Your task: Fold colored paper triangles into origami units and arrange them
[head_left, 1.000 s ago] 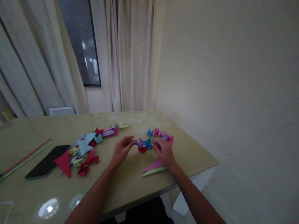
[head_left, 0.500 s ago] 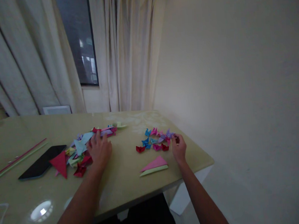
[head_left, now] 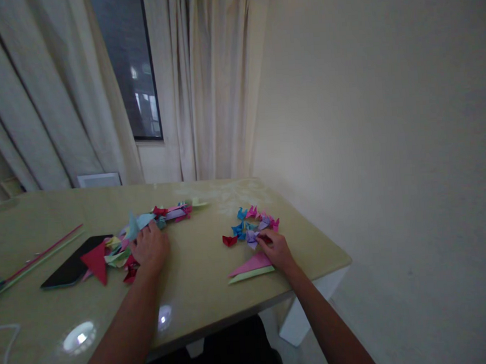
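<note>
My left hand is at the pile of colourful folded paper, its fingers closed on a light blue folded paper that sticks up over the heap. Under and beside that hand lie a red paper triangle and green, yellow and dark red pieces. On the right, my right hand pinches a small purple origami piece between thumb and fingers. Around it sit several small origami pieces, among them a blue one and a red one. My right wrist is just beside a pink folded paper.
A black flat object lies left of the pile, partly under the red triangle. Farther left are thin red and green sticks and a white cord. The table has its right edge near a bare wall; curtains hang behind.
My right hand has moved left and nearer to me, bringing the purple piece to the front of the group. My left hand has shifted slightly left and down, and the light blue paper has turned.
</note>
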A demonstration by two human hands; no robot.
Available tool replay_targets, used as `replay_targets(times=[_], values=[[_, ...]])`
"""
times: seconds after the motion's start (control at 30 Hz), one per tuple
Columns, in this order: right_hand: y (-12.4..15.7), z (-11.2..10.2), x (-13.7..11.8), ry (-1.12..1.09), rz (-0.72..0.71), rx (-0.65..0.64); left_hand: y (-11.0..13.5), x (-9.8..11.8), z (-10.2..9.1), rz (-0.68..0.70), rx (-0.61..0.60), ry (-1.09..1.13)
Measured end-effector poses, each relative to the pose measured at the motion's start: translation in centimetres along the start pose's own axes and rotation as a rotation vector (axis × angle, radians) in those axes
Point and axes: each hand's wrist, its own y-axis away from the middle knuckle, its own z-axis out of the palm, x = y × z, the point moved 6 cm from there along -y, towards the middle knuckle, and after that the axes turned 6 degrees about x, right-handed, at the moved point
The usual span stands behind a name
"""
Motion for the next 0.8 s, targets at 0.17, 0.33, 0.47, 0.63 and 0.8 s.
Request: replay_targets(times=[0.17, 0.33, 0.47, 0.63, 0.8], values=[[-0.1, 0.6, 0.0, 0.020, -0.058, -0.063, -0.5, -0.8, 0.6, 0.012, 0.004, -0.057], [-0.6, -1.4, 0.8, 0.020, 0.064, 0.182, -0.5, -0.3, 0.3, 0.051, 0.002, -0.001], [-3.8, -3.0, 1.8, 0.088, 0.114, 0.330, -0.3, -0.5, -0.3, 0.011, 0.109, -0.004], [-7.6, -0.8, 3.4, 0.220, 0.121, 0.182, -0.4, -1.4, 0.7, -0.013, 0.046, 0.024], [-5.8, -0.8, 2.8, 0.292, 0.109, 0.298, -0.7, -0.5, 0.0, 0.045, 0.075, 0.148]])
